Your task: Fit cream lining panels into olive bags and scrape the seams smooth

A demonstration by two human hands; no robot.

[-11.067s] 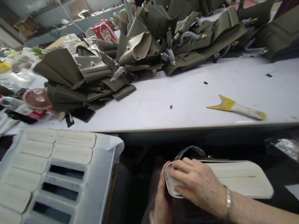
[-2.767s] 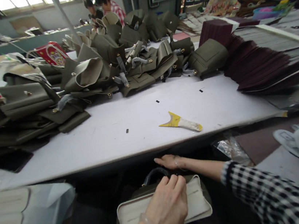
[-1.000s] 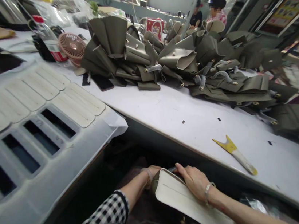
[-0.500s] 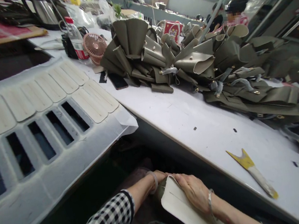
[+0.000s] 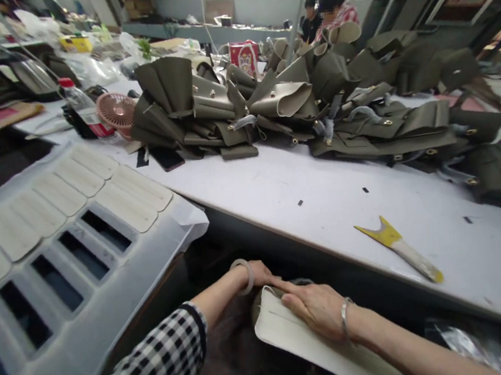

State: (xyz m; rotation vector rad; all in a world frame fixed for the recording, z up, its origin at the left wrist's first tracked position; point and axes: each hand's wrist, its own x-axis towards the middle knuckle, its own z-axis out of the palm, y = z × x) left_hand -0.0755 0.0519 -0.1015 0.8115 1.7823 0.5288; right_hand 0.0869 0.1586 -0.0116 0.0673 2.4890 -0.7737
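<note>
A cream panel [image 5: 278,326] with rounded corners lies slanted in front of me, against an olive-green bag piece [image 5: 258,309] that shows at its left end. My left hand [image 5: 260,272], a pale bangle at its wrist, is closed at the far edge of this piece; its fingertips are partly hidden. My right hand [image 5: 319,307] rests over the panel's far side, thumb on the cream face and index finger reaching to the left hand. Its other fingers curl over the edge out of sight. Both hands are below the white table's edge.
On the white table [image 5: 250,187] lie a yellow-ended forked tool [image 5: 399,248] and small black bits. Behind them is a heap of olive bags [image 5: 275,98], with a pink fan [image 5: 117,111] and bottle [image 5: 83,108]. Left, cream panels [image 5: 134,196] lie on a slotted board [image 5: 149,256]. A co-worker [image 5: 338,10] is behind.
My view has turned to the right and the scene sits further left. The right hand has come further over the cream panel, its index finger now stretched towards the left hand.
</note>
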